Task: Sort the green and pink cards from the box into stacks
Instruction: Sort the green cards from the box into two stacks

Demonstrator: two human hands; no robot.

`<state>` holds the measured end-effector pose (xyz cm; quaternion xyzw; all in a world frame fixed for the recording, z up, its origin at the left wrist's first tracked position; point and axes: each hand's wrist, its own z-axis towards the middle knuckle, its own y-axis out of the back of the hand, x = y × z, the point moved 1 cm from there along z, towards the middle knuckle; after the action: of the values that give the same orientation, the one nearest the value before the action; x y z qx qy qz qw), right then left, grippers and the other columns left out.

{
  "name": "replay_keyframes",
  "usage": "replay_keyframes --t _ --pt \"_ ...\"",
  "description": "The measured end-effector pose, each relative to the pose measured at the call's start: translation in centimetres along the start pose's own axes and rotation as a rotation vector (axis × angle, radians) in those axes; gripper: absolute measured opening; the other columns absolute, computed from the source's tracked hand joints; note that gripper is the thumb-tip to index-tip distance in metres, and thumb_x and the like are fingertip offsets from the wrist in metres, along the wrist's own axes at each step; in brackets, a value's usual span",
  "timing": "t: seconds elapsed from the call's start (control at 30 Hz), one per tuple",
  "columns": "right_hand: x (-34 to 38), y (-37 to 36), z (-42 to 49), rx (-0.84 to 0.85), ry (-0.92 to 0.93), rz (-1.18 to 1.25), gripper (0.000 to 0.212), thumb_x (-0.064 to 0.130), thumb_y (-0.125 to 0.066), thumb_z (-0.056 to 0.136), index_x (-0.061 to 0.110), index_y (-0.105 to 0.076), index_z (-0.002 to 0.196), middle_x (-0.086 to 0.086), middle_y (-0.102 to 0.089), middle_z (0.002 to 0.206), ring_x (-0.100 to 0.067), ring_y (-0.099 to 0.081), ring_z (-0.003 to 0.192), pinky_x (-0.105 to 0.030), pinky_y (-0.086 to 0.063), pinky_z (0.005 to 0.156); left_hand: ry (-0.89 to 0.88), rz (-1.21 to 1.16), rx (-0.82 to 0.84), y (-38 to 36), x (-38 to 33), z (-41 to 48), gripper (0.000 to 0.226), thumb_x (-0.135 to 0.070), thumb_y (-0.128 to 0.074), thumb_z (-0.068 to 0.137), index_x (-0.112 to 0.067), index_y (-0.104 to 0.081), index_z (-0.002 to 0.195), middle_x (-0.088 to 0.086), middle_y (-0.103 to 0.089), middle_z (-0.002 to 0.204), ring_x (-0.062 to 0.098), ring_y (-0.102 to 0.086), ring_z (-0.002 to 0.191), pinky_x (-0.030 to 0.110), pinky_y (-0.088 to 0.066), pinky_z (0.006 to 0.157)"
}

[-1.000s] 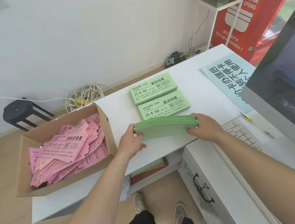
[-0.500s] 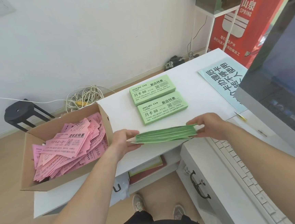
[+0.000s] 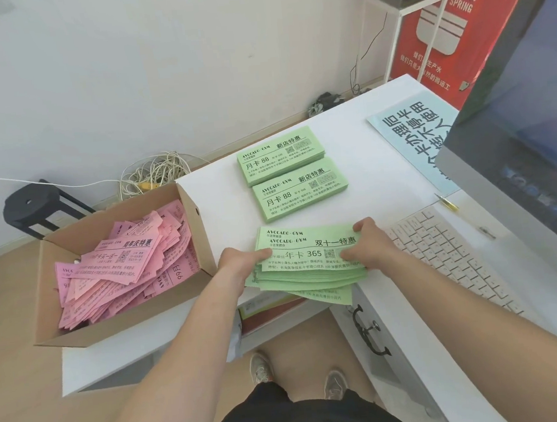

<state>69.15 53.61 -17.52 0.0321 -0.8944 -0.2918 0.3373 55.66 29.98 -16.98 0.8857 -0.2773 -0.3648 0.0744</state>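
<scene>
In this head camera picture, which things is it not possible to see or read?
- Lower cards in the held green bundle: covered by the top card, left hand and right hand.
- Pink cards deep in the box: buried.
- Fine print on the two green stacks: too small.
- Blue sign: partly behind the monitor.

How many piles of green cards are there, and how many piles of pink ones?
Green paper card piles: 3. Two neat stacks lie on the white desk, the far one and the near one, plus one loose bundle between the left hand and right hand.
Pink paper card piles: 1, a jumble inside the brown cardboard box.
Total: 4
</scene>
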Motion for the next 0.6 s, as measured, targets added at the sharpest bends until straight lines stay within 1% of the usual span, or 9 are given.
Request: replay_keyframes --t 0.07,0.1,0.2,0.27,0.37,0.43,0.53,0.57,0.6 --pt "-0.2 -0.2 -0.1 -0.003 0.019 0.01 0.078 0.013 -0.078 0.084 0.011 -0.028 0.143 -0.006 -0.054 0.115 -0.023 -0.058 0.097 -0.03 -0.05 0.067 0.007 -0.023 0.048 0.3 0.9 2.3 0.103 -0.044 -0.096 0.023 0.002 -0.064 0.109 0.016 -0.072 0.111 0.036 -0.068 0.104 0.052 -0.055 0.093" --pt "-0.3 -0.3 -0.2 -0.011 0.031 0.009 0.082 0.012 -0.078 0.083 0.012 -0.025 0.146 -0.006 -0.055 0.116 -0.023 -0.058 0.097 -0.028 -0.048 0.066 0.007 -0.027 0.065 0.4 1.5 3.9 0.104 -0.044 -0.096 0.02 0.001 -0.066 0.109 0.015 -0.073 0.109 0.036 -0.07 0.102 0.052 -0.056 0.091" --pt "-0.4 -0.8 -0.3 -0.048 0.07 -0.002 0.09 0.009 -0.079 0.08 0.016 -0.022 0.15 -0.01 -0.05 0.127 -0.024 -0.055 0.101 -0.032 -0.049 0.076 -0.002 -0.017 0.112 0.3 1.2 4.3 0.102 -0.05 -0.1 0.018 -0.003 -0.072 0.104 0.011 -0.077 0.103 0.035 -0.071 0.101 0.053 -0.056 0.09" --pt "-0.5 -1.3 -0.3 -0.059 0.083 0.0 0.096 0.007 -0.079 0.079 0.018 -0.018 0.152 -0.012 -0.046 0.129 -0.024 -0.054 0.097 -0.032 -0.048 0.073 -0.04 0.006 0.131 0.0 0.2 2.3 0.082 -0.045 -0.1 0.03 -0.007 -0.076 0.1 0.007 -0.078 0.096 0.033 -0.07 0.104 0.052 -0.053 0.096" --pt "-0.7 -1.6 -0.2 -0.068 0.097 0.077 0.108 0.005 -0.08 0.077 0.021 -0.007 0.155 -0.013 -0.05 0.127 -0.025 -0.06 0.095 -0.032 -0.052 0.069 -0.13 0.069 0.098 -0.5 -1.8 -1.7 0.043 -0.024 -0.09 0.069 -0.009 -0.075 0.106 0.002 -0.078 0.094 0.023 -0.072 0.097 0.043 -0.053 0.098" --pt "-1.1 -1.6 -0.1 -0.066 0.092 0.143 0.113 0.007 -0.081 0.077 0.023 -0.001 0.156 -0.012 -0.056 0.122 -0.026 -0.063 0.098 -0.033 -0.055 0.071 -0.229 0.092 0.094 -0.6 -3.0 -3.0 0.041 -0.023 -0.087 0.074 -0.012 -0.074 0.111 -0.001 -0.078 0.097 0.017 -0.072 0.094 0.036 -0.054 0.091" --pt "-1.2 -1.6 0.2 -0.01 0.049 0.296 0.121 0.011 -0.087 0.076 0.024 0.002 0.157 -0.008 -0.063 0.124 -0.028 -0.063 0.109 -0.042 -0.055 0.09 -0.382 0.148 0.105 -0.3 -5.6 -5.1 0.034 -0.021 -0.086 0.075 -0.018 -0.074 0.106 -0.004 -0.076 0.098 0.011 -0.072 0.089 0.026 -0.054 0.076" --pt "-1.0 -1.7 0.3 0.03 0.034 0.399 0.123 0.01 -0.088 0.075 0.025 0.002 0.158 -0.008 -0.063 0.124 -0.028 -0.064 0.11 -0.047 -0.056 0.092 -0.435 0.164 0.113 -0.1 -6.7 -6.0 0.03 -0.018 -0.086 0.075 -0.02 -0.074 0.103 -0.004 -0.077 0.096 0.01 -0.073 0.086 0.025 -0.054 0.075" --pt "-0.7 -1.7 0.3 0.077 0.023 0.519 0.124 0.007 -0.087 0.076 0.025 0.003 0.159 -0.008 -0.064 0.121 -0.028 -0.066 0.108 -0.049 -0.057 0.088 -0.49 0.183 0.125 0.1 -7.8 -6.9 0.027 -0.015 -0.085 0.076 -0.021 -0.075 0.101 -0.005 -0.077 0.094 0.01 -0.074 0.085 0.026 -0.056 0.076"
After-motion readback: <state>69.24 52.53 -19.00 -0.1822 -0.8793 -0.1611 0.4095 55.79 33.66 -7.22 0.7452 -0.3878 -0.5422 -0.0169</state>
